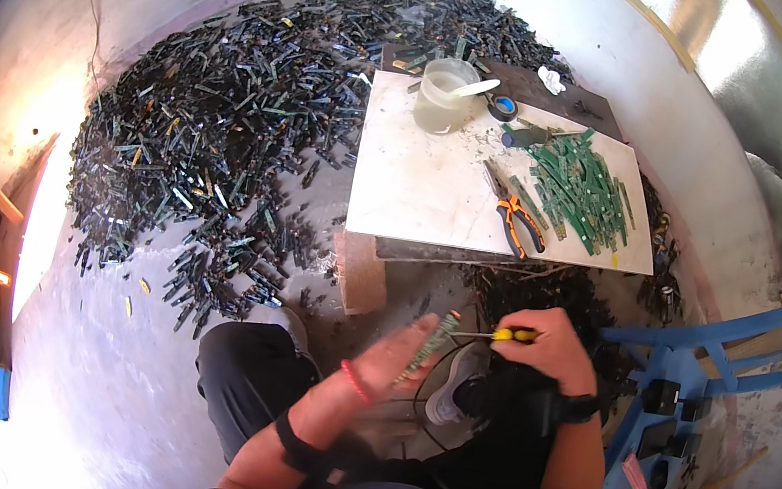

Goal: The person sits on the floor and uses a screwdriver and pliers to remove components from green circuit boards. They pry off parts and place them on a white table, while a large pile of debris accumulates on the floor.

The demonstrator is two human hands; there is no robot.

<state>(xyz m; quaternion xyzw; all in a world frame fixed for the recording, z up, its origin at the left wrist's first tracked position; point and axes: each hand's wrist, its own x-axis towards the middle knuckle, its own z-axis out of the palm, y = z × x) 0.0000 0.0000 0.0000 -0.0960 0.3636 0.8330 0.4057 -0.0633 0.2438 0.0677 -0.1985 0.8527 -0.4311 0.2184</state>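
A seated person works with both hands in front of a white-topped desk (407, 201). The left hand (398, 355) grasps a narrow green strip (429, 347), held tilted in the air between the knees and the desk's near edge. The right hand (553, 347) is clenched around the yellow-and-black handle of a screwdriver (513, 335), its thin shaft pointing left at the strip's upper part; whether the tip touches is too small to tell. On the desk, orange-and-black pliers (514, 212) lie beside a heap of green strips (576, 191), with a cloudy plastic jar (439, 105) and a roll of tape (502, 108) behind. A broad pile of dark strips (216, 127) covers the floor at left; a blue chair (715, 344) stands at right.
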